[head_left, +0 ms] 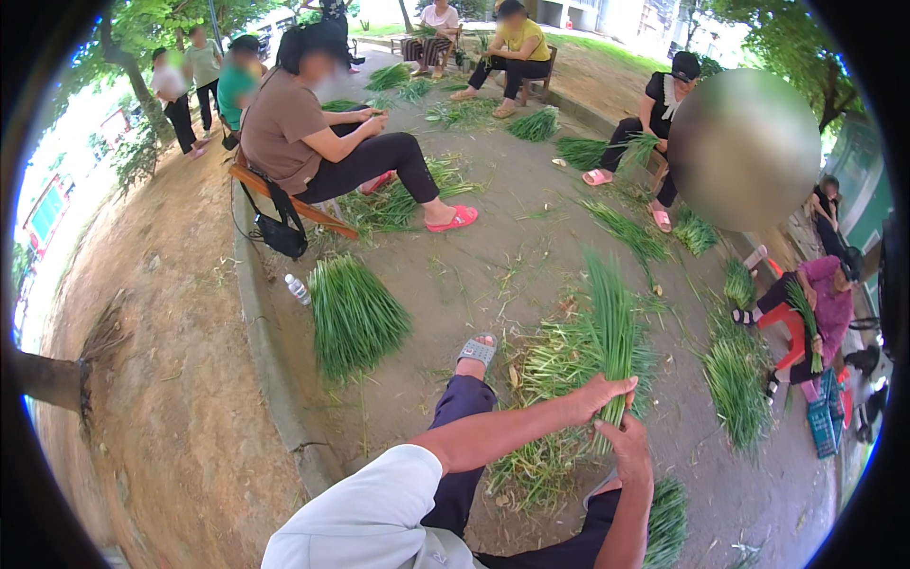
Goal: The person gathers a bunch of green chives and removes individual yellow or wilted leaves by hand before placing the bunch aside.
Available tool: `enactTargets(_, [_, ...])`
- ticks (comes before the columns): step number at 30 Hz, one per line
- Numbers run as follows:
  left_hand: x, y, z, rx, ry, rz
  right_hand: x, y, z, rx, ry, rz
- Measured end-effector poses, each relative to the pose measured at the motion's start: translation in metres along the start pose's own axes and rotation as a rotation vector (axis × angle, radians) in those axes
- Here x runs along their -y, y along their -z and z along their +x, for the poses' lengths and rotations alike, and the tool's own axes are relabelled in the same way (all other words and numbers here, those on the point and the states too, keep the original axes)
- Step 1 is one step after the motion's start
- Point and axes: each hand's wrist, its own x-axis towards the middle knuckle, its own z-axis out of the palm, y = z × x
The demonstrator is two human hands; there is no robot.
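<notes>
A bunch of long green chives (611,318) stands upright in front of me, its tips pointing away. My left hand (599,398) is closed around the lower part of the bunch. Just below it, my right hand (629,448) grips the stalk ends, its fingers partly hidden. Under and beside the bunch lies a loose heap of chives (545,365) with pale stalks and trimmings, between my feet. Another pile of chives (666,522) lies by my right leg.
A large sheaf of chives (355,318) stands at left beside a plastic bottle (298,289), near the concrete kerb (270,379). Several people sit around with chives, one on a wooden chair (294,201). More chives (737,379) lie at right, near a blue crate (824,424).
</notes>
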Motion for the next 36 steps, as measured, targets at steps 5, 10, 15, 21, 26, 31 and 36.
enactTargets(5, [-0.007,-0.013,-0.009,-0.007,0.153,0.074,-0.027,-0.008,0.009,-0.021,-0.028,0.332])
enactTargets(10, [0.002,-0.01,0.0,0.041,0.171,-0.229,-0.026,-0.013,0.011,-0.098,-0.138,0.483])
enactTargets(15, [-0.004,-0.017,-0.001,0.011,0.209,-0.39,-0.022,-0.011,0.008,-0.113,-0.107,0.332])
enactTargets(21, [0.005,0.007,0.009,0.05,0.151,-0.368,-0.004,0.042,0.002,-0.211,-0.017,-0.102])
enactTargets(26, [-0.013,-0.001,-0.005,0.047,0.242,-0.388,0.066,0.08,-0.001,-0.785,0.361,0.156])
enactTargets(31, [-0.014,-0.009,-0.008,0.11,0.286,-0.318,0.035,0.083,0.012,-0.719,0.365,0.242])
enactTargets(36, [-0.012,-0.008,-0.009,0.099,0.239,-0.267,-0.019,0.036,0.016,-0.469,0.021,0.281])
